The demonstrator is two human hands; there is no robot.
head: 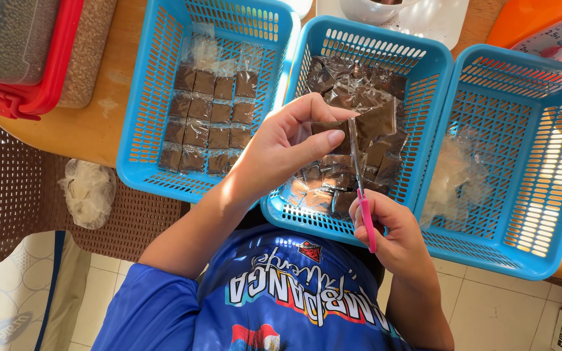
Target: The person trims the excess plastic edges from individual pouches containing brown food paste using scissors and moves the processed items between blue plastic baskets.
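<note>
Here, in the head view, the person's left hand [287, 143] pinches a strip of clear-wrapped brown squares [375, 120] between thumb and fingers, holding it above the middle blue basket [437, 71]. The right hand [388, 224] is closed around the pink handles of a pair of scissors [361, 179], whose thin blades point up and away from the body and meet the wrapped strip just beside the left thumb. Whether the blades are parted or closed cannot be told (they look like a single narrow line).

Below the hands, the middle basket holds a loose heap of wrapped brown pieces [352, 84]. The left blue basket [141, 117] holds single wrapped squares [206, 120] laid in tidy rows. The right blue basket [554, 195] holds a small pile of clear plastic scraps [456, 175]. All three baskets stand side by side on a wooden table [99, 123].

At the far left corner sits a red-rimmed container [47, 71], and at the far right an orange scale [548, 26]. A crumpled plastic bag [89, 192] lies below the table edge, on woven brown matting.
</note>
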